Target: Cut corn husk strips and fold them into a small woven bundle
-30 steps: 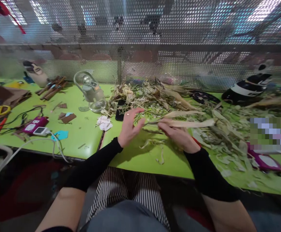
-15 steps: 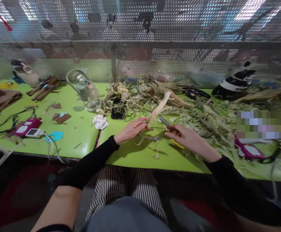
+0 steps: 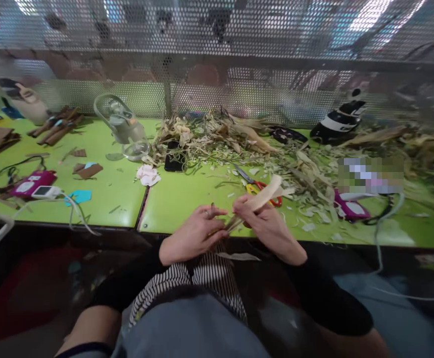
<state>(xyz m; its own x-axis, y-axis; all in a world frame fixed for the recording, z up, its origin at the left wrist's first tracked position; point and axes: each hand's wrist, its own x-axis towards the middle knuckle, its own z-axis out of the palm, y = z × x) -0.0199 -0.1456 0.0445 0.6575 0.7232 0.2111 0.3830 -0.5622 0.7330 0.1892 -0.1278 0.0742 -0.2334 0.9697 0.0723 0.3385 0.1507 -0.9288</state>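
Observation:
A pale dried corn husk (image 3: 265, 194) slants between my two hands near the table's front edge, its broad end up to the right. My left hand (image 3: 198, 231), with a ring on a finger, pinches the narrow lower end. Higher up, the fingers of my right hand (image 3: 271, 228) are closed on the same husk. Just beyond my right hand lie scissors (image 3: 252, 185) with yellow and red handles, partly covered by the husk. A thin husk strip (image 3: 239, 256) dangles below my hands, over my striped trousers.
Heaped husks and shreds (image 3: 217, 136) cover the back of the green table (image 3: 187, 199). A phone (image 3: 172, 156), crumpled tissue (image 3: 149, 175) and clear bottle (image 3: 127, 129) stand or lie left of them. Black bottle (image 3: 336, 122) at back right; cabled magenta boxes (image 3: 34, 184) on both sides; perforated metal screen behind.
My right hand has let go of the scissors, now on the table, and has taken hold of the husk. Both hands have come down closer to my body.

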